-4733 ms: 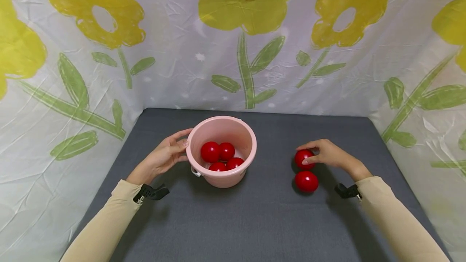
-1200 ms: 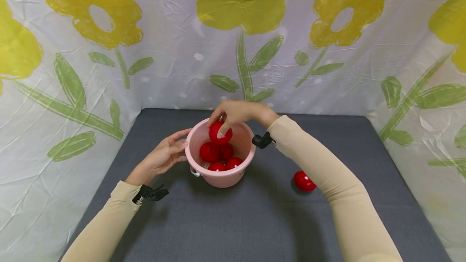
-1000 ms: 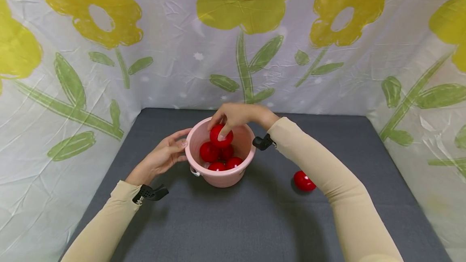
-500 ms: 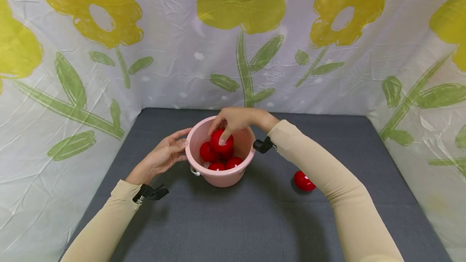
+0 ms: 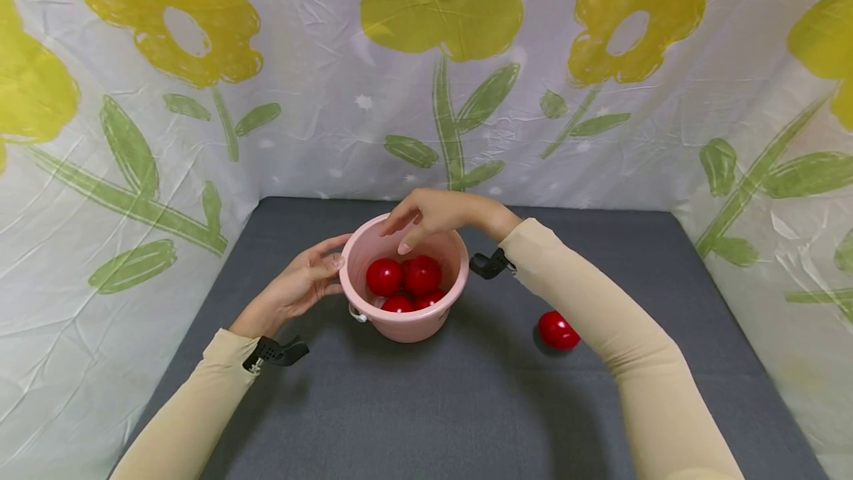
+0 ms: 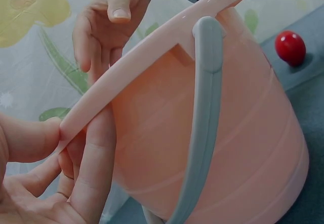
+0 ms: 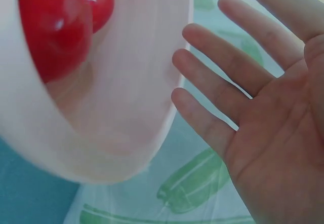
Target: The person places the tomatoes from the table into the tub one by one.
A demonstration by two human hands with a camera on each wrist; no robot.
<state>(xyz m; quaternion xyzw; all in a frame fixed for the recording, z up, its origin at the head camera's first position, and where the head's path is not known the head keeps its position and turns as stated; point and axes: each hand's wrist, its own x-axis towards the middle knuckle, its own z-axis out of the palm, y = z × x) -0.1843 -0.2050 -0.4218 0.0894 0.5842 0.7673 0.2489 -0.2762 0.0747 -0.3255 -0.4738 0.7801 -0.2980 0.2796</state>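
Observation:
A pink bucket [image 5: 408, 328] with a grey-white handle [image 6: 205, 97] stands left of the table's middle, tilted slightly toward me in the head view. My left hand [image 5: 303, 284] pinches its rim, thumb on one side and fingers beneath, as the left wrist view shows. Inside lie several glossy red, rounded balls [image 5: 423, 275], perhaps tomatoes. My right hand [image 5: 433, 215] hovers over the bucket's far right rim, fingers spread and holding nothing. The right wrist view shows its bare palm beside the bucket wall [image 7: 136, 82]. One more red ball [image 5: 558, 331] rests on the table to the right.
The dark grey table [image 5: 466, 421] reaches back to a white cloth [image 5: 320, 117] printed with yellow flowers, which also hangs along both sides. My right forearm crosses above the table, close behind the loose red ball.
My right hand took a red ball from the table's right side, lowered it into the bucket, let go and rose. My left hand stayed on the rim.

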